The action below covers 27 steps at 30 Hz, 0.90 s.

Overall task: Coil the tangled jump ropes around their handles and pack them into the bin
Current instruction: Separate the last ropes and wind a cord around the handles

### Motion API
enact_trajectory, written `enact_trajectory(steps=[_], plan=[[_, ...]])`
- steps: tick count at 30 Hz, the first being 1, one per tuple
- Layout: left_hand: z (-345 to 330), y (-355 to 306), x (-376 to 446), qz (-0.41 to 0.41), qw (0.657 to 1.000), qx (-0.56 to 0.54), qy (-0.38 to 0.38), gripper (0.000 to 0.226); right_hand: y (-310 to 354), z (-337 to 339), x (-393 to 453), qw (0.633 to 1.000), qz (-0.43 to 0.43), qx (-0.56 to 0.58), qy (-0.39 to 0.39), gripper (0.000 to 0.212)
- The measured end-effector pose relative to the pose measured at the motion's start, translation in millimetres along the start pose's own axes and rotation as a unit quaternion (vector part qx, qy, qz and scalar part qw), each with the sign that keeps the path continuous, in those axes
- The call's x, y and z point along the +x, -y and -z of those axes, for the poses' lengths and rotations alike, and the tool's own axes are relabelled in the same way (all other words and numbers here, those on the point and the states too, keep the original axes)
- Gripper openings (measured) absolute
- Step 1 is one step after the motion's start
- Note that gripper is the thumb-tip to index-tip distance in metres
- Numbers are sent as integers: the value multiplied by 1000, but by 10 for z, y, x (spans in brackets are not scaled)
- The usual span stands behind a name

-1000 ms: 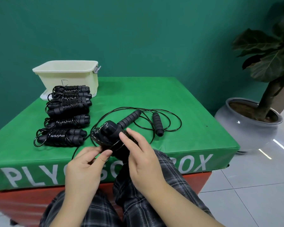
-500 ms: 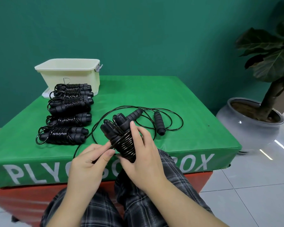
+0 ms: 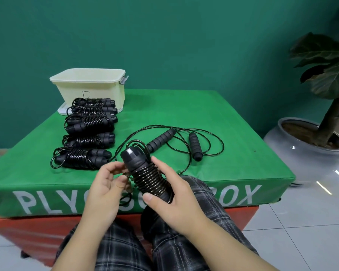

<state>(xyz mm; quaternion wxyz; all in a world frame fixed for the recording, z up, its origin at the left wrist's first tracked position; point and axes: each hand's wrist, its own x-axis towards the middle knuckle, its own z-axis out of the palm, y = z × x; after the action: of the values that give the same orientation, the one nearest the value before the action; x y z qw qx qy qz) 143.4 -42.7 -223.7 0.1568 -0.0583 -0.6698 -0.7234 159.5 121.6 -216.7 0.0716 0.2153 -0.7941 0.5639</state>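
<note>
Black jump rope with its thin cord coiled round its paired foam handles [image 3: 148, 173], held above the near edge of the green padded box [image 3: 184, 110].

The right hand [image 3: 172, 194] curls its fingers and thumb round the coiled bundle; the left hand [image 3: 104, 186] pinches the loose cord end beside it. Farther out lie an uncoiled black rope [image 3: 192, 141], five coiled black rope bundles [image 3: 88, 133] and the cream plastic bin [image 3: 90, 85].

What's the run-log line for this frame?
step: coiling | right hand: grips wrapped handles | left hand: pinches cord | bin: unpacked
</note>
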Motion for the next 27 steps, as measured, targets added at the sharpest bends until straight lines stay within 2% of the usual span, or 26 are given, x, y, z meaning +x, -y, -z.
enact_trajectory(steps=[2,4,6,8,9,10,13,16,18,19,22,24,27], plan=[[13,38,-18,23,998,4,53,63,9,13,9,1000,-4,14,12,65],[17,75,-48,45,995,23,85,76,-8,30,13,1000,-7,16,19,66],[15,80,-68,41,995,52,77,65,-22,32,13,1000,-6,-3,29,67],[0,44,-71,33,995,87,28,38,-24,12,17,999,9,-36,27,65],[-13,6,-68,32,994,101,2,22,-22,-5,21,998,28,-53,9,61],[-17,-6,-62,28,993,111,-20,15,-24,-17,26,996,53,-70,-18,56],[-31,-48,-85,7,989,143,-41,22,-64,-33,45,976,130,-145,-101,44],[-49,-107,-104,-34,984,174,-25,24,-87,-58,51,947,170,-235,-142,49],[-73,-136,-109,-56,980,189,-20,17,-83,-95,64,930,153,-302,-145,52],[-97,-153,-118,-62,980,191,-16,13,-67,-117,73,924,124,-332,-145,60],[-212,-171,-158,-92,972,215,3,27,-54,-134,125,916,50,-357,-175,85],[-255,-182,-176,-97,969,226,16,34,-64,-112,156,906,49,-368,-204,86],[-230,-208,-174,-104,972,209,26,24,-90,-90,160,910,64,-350,-211,86]])
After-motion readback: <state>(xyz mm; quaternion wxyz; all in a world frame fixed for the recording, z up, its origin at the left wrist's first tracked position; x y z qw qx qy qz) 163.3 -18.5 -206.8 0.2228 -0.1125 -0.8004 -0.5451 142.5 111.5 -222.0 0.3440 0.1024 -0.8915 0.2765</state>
